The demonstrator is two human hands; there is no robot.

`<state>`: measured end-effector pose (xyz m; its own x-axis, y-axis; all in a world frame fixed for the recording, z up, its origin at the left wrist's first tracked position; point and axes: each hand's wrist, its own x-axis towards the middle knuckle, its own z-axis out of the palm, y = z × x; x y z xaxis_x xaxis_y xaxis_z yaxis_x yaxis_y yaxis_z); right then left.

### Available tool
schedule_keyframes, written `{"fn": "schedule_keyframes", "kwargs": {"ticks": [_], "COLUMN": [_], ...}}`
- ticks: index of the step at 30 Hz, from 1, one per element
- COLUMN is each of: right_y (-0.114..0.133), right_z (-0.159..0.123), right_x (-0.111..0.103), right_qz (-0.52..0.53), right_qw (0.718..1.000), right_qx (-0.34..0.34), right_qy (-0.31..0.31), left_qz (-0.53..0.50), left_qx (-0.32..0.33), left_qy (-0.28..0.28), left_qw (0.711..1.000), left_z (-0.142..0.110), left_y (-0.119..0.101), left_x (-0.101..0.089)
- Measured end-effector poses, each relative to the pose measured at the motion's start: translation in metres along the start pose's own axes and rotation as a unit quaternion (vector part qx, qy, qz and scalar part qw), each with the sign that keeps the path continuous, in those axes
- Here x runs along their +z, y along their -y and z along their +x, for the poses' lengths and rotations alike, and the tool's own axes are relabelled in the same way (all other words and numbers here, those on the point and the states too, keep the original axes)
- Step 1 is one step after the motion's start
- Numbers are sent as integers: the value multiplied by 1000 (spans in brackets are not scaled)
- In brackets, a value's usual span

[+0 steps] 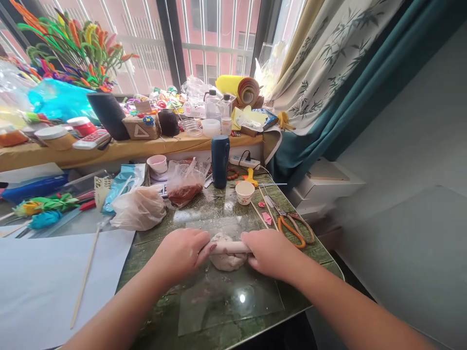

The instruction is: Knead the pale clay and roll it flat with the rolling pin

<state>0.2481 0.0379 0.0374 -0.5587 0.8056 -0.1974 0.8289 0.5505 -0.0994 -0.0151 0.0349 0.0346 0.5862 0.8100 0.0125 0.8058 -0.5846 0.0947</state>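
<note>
A pale rolling pin (230, 247) lies across a lump of whitish clay or dough (229, 263), pressing into its top. My left hand (185, 249) is closed around the pin's left end, and my right hand (270, 253) grips its right end. Under the lump is a clear sheet (233, 308) on the dark green table. Most of the pin's ends are hidden inside my fingers.
Beyond the lump stand a paper cup (244, 193) and a dark blue bottle (220, 163). Orange-handled scissors (292, 231) lie right, near the table edge. Plastic bags (138, 209) and white paper (54, 277) with a thin stick (85, 274) are left.
</note>
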Motion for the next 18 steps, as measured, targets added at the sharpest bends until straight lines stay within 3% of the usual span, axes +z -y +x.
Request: {"fn": "schedule_keyframes", "kwargs": {"ticks": [9,14,18], "right_y": [-6,-3,0], "right_z": [17,19,16], "right_x": [9,15,13], "right_qz": [12,23,28], "right_qw": [998,998,999], "right_qx": [25,41,28], "right_qy": [62,50,23], "left_qz": [-43,-44,-33], "left_qx": [-18,-23,-41], "left_qy": [27,37,41], "left_qw": [999,998,998], "left_z": [6,8,9], "left_y": [7,10,5], "left_x": [18,21,13]}}
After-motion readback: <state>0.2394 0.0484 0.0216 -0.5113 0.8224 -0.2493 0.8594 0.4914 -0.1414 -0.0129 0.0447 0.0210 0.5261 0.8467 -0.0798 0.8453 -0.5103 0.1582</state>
